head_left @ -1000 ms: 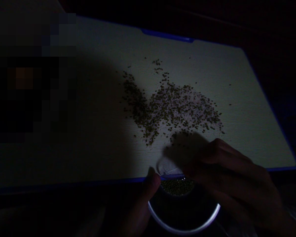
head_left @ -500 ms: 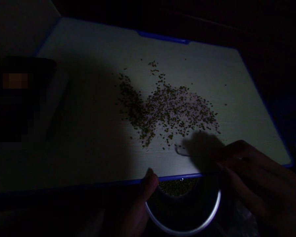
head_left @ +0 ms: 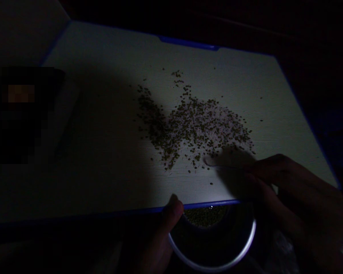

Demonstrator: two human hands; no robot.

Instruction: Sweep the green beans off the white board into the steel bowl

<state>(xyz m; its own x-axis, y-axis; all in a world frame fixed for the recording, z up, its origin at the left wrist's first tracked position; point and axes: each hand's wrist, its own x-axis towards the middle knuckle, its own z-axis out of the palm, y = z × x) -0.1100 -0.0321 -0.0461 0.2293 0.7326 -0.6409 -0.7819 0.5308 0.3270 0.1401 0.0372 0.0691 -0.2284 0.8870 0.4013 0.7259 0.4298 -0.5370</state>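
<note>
On the white folding-type table (head_left: pixel 103 182) with a blue edge lies a spread of small dark green beans mixed with pale grains (head_left: pixel 200 125). My right hand (head_left: pixel 291 194) pinches a thin, pale piece with a rounded tip (head_left: pixel 214 161), its exact kind unclear in the dark. The tip lies at the near border of the spread. Below the table's front edge my left hand (head_left: pixel 165 232) grips a round metal bowl (head_left: pixel 214 266), thumb over its rim and fingers hidden. Green beans (head_left: pixel 204 216) lie inside the bowl, which is partly under the table edge.
At the left of the table stands a dark object (head_left: pixel 71 95), mostly covered by blurred blocks. A blue handle-like strip (head_left: pixel 188 42) runs along the far edge. Crinkled clear plastic (head_left: pixel 284 243) shows under my right wrist. The surroundings are very dark.
My right hand has moved from the bowl's mouth up and right, bringing the thin piece to the beans' near border. A single bean now lies nearer the front edge. My left hand stays at the bowl.
</note>
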